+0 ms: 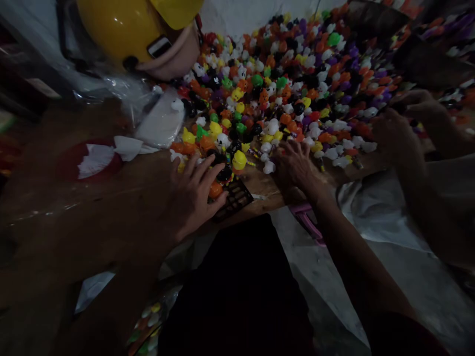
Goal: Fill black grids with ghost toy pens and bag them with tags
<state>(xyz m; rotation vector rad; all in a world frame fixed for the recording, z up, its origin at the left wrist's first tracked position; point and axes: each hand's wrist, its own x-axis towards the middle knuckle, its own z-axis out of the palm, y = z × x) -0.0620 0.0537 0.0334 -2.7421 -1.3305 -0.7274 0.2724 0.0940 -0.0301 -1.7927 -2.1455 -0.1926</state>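
My left hand [196, 193] hovers over or rests on small plastic figures at the table's front edge, fingers spread and thumb apart. Beside its thumb lies a black grid tray [237, 195], with an orange figure [215, 190] at its left end. A yellow-headed figure [239, 160] stands just past the tray. To the right, my right hand [297, 163] reaches to the near edge of the pile, its fingers apart and slightly bent. Small white figures [267, 160] lie next to it. Its palm side is hidden.
A large heap of colourful figures [282, 94] covers the table's back. Another person's hands [401, 128] work at the right. At the left are a yellow bucket-like container [118, 29], clear plastic bags [163, 121] and a red dish [104, 170] with white paper. A pink object [308, 222] sits below the edge.
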